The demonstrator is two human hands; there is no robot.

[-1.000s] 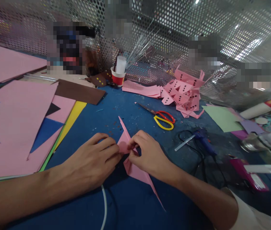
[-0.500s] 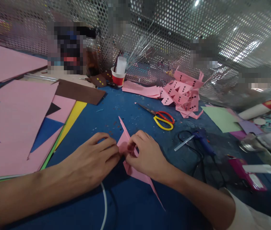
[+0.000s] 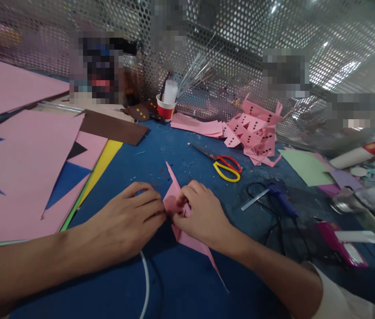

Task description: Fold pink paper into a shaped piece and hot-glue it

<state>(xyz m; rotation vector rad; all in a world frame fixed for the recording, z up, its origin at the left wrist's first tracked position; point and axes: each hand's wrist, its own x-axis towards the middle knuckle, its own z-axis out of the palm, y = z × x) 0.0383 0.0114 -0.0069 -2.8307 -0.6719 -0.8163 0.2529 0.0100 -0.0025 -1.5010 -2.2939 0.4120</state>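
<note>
A folded strip of pink paper (image 3: 192, 243) lies at a slant over the blue table, its thin ends pointing away from me and toward me. My right hand (image 3: 202, 215) is closed on the middle of it, fingers curled and thumb pressing near the fold. From the left, my left hand (image 3: 137, 217) pinches the paper's edge, fingers bent together; its fingertips are partly hidden. Beyond the hands rest scissors (image 3: 218, 160) with one red and one yellow handle loop.
Pink sheets (image 3: 24, 177) are stacked at left beside brown card (image 3: 114, 126). A red-and-white cup (image 3: 165, 108) stands at the back near a heap of dotted pink paper pieces (image 3: 252, 130). At right lie a blue glue gun (image 3: 282, 199), its cord and a magenta device (image 3: 340, 243).
Both hands hold almost the same pose on the pink paper. The view has shifted slightly, and nothing has been taken up or let go.
</note>
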